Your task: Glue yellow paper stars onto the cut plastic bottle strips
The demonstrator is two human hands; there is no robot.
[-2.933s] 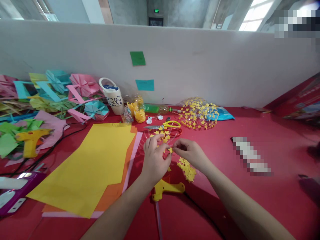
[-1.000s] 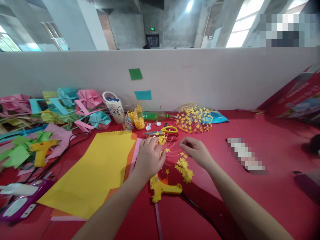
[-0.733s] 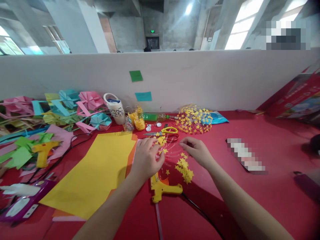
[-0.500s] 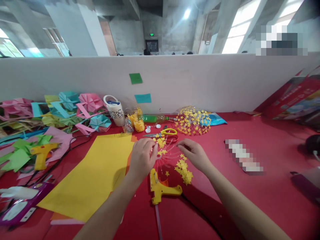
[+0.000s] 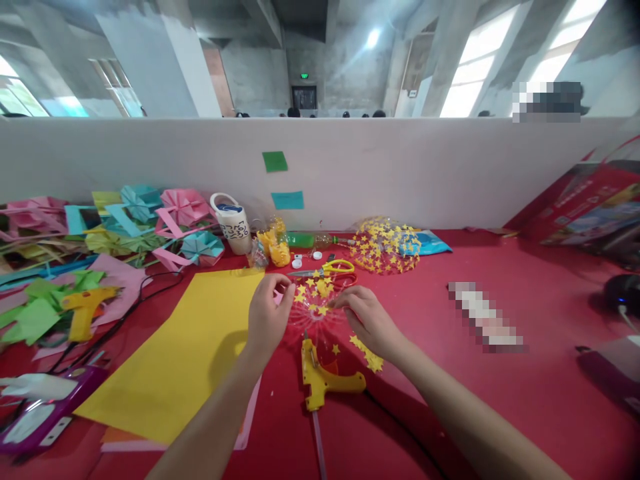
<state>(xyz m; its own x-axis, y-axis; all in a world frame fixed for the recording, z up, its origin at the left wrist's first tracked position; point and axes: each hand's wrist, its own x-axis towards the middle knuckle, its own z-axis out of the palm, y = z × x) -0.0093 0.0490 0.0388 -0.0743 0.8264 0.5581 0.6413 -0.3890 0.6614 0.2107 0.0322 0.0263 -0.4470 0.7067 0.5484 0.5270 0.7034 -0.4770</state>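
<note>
Between my hands a burst of clear plastic strips (image 5: 317, 318) spreads over the red table, dotted with yellow stars (image 5: 320, 288). At its left edge my left hand (image 5: 270, 312) is closed, thumb and forefinger pinched together; what they hold is hidden. My right hand (image 5: 371, 321) reaches in from the other side with fingertips pressed together at the strips, and anything in them is too small to make out. Partly under that hand lies a pile of loose yellow stars (image 5: 373, 360). Just in front of the plastic is a yellow glue gun (image 5: 320, 380) with a glue stick in its rear.
Behind the plastic lie yellow-handled scissors (image 5: 339, 267), a green bottle (image 5: 303, 240) and a star-covered clear piece (image 5: 385, 245). Yellow paper (image 5: 190, 347) lies left, near another glue gun (image 5: 85, 307) and a purple power strip (image 5: 55, 407). A white partition (image 5: 400, 167) stands behind.
My right hand has moved left and inward to the plastic strips, now covering part of the star pile. My left hand has shifted slightly left, showing more of the plastic.
</note>
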